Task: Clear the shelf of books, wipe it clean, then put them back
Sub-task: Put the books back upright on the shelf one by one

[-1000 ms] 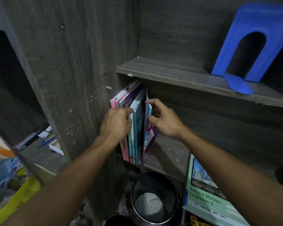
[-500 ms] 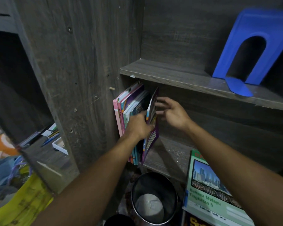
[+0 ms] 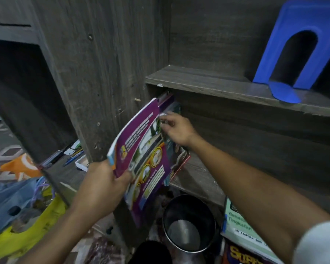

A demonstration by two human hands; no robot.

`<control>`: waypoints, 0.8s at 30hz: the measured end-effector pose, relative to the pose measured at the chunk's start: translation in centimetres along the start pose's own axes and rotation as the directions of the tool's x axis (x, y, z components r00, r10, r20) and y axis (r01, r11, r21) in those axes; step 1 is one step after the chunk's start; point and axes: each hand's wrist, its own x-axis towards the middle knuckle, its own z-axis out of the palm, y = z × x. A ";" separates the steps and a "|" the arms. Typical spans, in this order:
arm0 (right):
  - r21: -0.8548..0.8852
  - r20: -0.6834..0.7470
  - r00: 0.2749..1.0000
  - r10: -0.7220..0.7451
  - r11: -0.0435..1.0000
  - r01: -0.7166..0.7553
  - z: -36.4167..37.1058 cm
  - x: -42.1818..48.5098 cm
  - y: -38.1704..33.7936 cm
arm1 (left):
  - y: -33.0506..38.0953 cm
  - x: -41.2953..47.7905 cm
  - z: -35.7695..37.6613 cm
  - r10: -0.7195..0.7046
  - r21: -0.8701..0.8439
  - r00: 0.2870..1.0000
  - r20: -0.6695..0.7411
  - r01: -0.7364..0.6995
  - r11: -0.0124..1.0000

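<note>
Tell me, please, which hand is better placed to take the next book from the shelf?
The right hand: its fingers are at the top edges of the books standing on the lower shelf, while the left hand is busy gripping the purple book.

Left grip clasps purple book by lower left edge; book tilted, out in front of shelf. Right grip just right of it, fingertips blurred at tops of standing books; hold unclear. Blue bookend upright on upper shelf, well up-right of right grip. Metal bin below both grips. Green book under right forearm. Yellow bag down-left of left grip.
</note>
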 end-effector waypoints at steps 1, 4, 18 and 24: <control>-0.022 0.000 1.000 -0.019 1.000 0.019 0.7 0.1 -0.3 | 0.3 -0.6 -0.8 0.000 0.021 1.000 -0.017 0.001 1.000; 0.003 -0.022 0.999 0.034 0.999 -0.034 1.4 -0.4 -0.9 | 0.4 -1.7 -2.5 -0.005 0.067 0.997 -0.082 0.011 0.998; -0.261 -0.043 0.982 -0.186 0.950 0.169 1.5 -1.2 -0.4 | 0.9 -2.9 -3.5 -0.017 0.085 0.997 -0.078 0.023 0.996; -0.098 -0.057 0.991 -0.123 0.988 0.117 -2.3 -3.9 1.7 | 2.2 -2.2 -2.4 0.001 0.045 0.998 -0.056 0.002 0.999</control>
